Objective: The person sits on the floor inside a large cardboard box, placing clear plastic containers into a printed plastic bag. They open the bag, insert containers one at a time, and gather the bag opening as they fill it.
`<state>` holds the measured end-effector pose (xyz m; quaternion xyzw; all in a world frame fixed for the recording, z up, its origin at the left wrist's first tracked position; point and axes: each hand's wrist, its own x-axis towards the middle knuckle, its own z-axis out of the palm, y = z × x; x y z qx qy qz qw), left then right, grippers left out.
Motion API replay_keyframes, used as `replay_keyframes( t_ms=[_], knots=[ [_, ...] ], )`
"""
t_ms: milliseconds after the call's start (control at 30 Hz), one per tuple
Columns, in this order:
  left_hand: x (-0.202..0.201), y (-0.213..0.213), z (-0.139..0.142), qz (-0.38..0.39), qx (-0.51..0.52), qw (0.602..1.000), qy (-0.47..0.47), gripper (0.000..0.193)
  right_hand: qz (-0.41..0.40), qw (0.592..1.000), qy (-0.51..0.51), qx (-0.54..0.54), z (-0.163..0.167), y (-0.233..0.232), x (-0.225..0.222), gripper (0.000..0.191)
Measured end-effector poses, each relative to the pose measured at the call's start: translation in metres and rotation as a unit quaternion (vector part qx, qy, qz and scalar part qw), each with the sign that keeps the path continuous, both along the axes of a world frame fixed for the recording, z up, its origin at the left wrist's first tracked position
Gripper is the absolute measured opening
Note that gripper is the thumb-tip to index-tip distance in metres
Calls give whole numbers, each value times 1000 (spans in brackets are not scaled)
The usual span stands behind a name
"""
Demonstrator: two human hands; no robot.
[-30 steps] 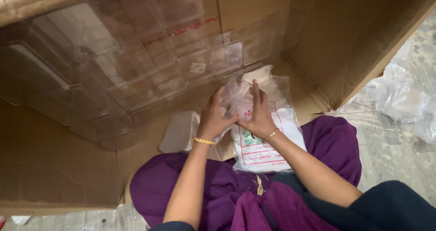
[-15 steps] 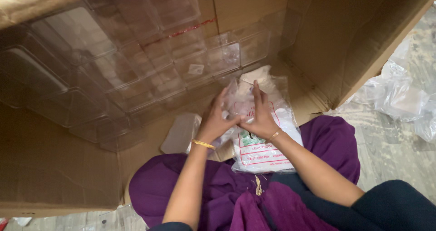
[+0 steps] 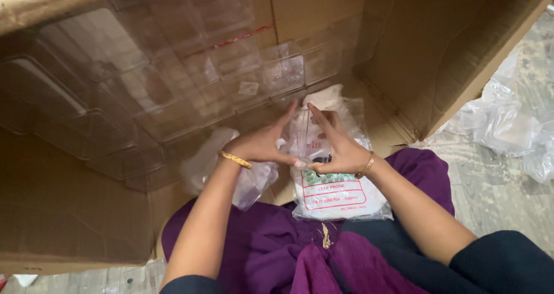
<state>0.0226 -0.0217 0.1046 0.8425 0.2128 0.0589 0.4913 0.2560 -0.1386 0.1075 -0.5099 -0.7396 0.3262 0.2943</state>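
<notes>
Both hands meet over a clear plastic bag [image 3: 306, 138], thin, glossy and crinkled, held upright just above a flat packet of bags [image 3: 334, 193] with a white label printed in red and green. The left hand [image 3: 262, 145] pinches the bag's lower edge with fingers stretched upward; the right hand [image 3: 337, 147] grips the other side, fingers fanned along the film. Each wrist wears 1 gold bangle. The packet lies on purple fabric [image 3: 271, 242] across the lap, inside an open cardboard box [image 3: 415, 45]. Stacked clear plastic containers [image 3: 161, 80] fill the box behind the hands.
</notes>
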Motion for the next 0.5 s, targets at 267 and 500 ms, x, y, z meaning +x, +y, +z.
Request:
replay_keyframes(
  t_ms=[267,500],
  knots=[
    [4,-8,11,37,31,997,57,137,28,999,3,-24,6,6,3,129],
    [8,-11,14,52,7,996,66,134,38,997,2,-60,12,4,10,129]
  ],
)
